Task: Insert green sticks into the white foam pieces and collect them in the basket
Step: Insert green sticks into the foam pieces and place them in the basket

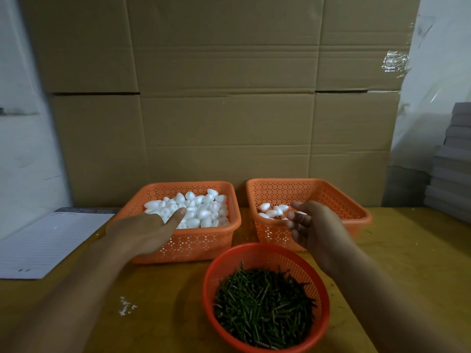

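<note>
An orange square basket (204,245) on the left is heaped with white foam pieces (201,207). My left hand (145,230) reaches over its near rim, the thumb stretched onto the foam; its other fingers are hidden. A second orange basket (339,197) on the right holds a few foam pieces (271,211). My right hand (313,225) hovers over that basket's near edge with loosely curled fingers and nothing visible in them. A round red basket (265,250) full of green sticks (265,304) sits in front.
A lined paper pad (48,240) lies at the left on the yellow-brown table (165,301). White foam crumbs (126,305) lie near the front. Cardboard sheets (224,98) form the back wall. Stacked grey boards (453,169) stand at the right.
</note>
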A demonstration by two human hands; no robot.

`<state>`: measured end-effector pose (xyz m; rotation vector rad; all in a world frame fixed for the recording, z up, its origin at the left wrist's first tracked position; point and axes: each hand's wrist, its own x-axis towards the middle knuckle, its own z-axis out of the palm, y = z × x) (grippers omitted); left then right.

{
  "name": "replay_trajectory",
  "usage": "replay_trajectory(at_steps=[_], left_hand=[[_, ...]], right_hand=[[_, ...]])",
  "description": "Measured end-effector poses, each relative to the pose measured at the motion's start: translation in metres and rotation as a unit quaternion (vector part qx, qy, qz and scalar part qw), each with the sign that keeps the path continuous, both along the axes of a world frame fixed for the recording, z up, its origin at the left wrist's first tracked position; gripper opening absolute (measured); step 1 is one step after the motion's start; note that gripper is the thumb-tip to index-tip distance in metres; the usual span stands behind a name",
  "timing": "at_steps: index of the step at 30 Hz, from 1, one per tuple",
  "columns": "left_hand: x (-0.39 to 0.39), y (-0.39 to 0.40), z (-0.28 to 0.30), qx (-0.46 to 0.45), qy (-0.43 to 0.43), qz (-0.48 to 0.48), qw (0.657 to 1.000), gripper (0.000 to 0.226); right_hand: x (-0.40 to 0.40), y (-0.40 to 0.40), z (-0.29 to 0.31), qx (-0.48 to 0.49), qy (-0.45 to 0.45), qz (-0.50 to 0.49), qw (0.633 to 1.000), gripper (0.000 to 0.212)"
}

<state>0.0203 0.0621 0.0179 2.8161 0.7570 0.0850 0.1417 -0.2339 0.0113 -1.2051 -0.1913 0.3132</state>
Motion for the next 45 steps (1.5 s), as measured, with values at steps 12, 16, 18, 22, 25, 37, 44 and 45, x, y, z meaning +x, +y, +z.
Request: replay_trajectory(at_steps=[12,16,18,22,25,37,44,45], left_hand=[[0.0036,0.0076,-0.0035,0.006,-0.021,-0.022,1.000,0.080],[0.0009,0.0047,-0.0021,0.013,-0.017,-0.043,0.999,0.073],[0.0007,0.0040,-0.0029,0.019,-0.013,-0.058,0.998,0.070],[0.0024,0.0043,-0.0031,-0.004,-0.006,-0.070,0.998,0.079],[0.0032,0.0045,-0.0013,-0.016,0.005,-0.070,0.997,0.092],[0.0046,0.0072,-0.0030,-0.013,0.012,-0.057,0.998,0.077],[0.0050,0.0076,-0.0031,-0.009,0.021,-0.064,0.998,0.074],[0.0050,0.0071,-0.0030,-0.010,0.020,-0.065,0.998,0.073]], right_hand=[[-0.0036,0.0028,0.0014,0.007,-0.008,0.008,1.000,0.025],[-0.0042,0.0030,0.0014,0.008,-0.011,0.014,1.000,0.024],[-0.0044,0.0035,0.0018,0.008,-0.012,0.016,1.000,0.023],[-0.0048,0.0051,0.0026,0.007,-0.010,0.018,1.000,0.022],[-0.0047,0.0050,0.0026,0.007,-0.010,0.019,1.000,0.022],[-0.0039,0.0059,0.0012,0.003,-0.017,0.019,1.000,0.024],[-0.0040,0.0053,0.0014,0.001,-0.017,0.017,1.000,0.023],[-0.0041,0.0052,0.0015,0.001,-0.017,0.017,1.000,0.023]])
